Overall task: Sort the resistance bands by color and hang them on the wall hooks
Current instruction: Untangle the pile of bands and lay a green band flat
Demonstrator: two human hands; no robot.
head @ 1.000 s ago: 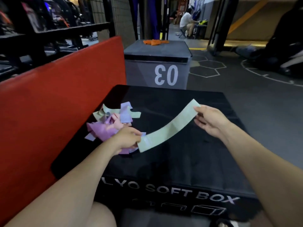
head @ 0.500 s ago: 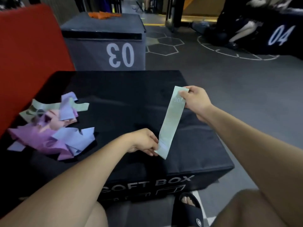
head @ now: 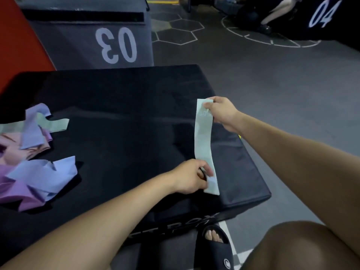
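Since 0.5 s ago, your green band [head: 203,141] has shifted right over the black soft box [head: 120,106]; your left hand [head: 190,177] pinches its near end, your right hand [head: 221,112] its far end.

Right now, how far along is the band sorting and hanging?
Early. Done: one pale green band is out of the pile. In hand: left hand and right hand pinch its ends over the black box. Left: the mixed pile is unsorted; no hooks are in view.
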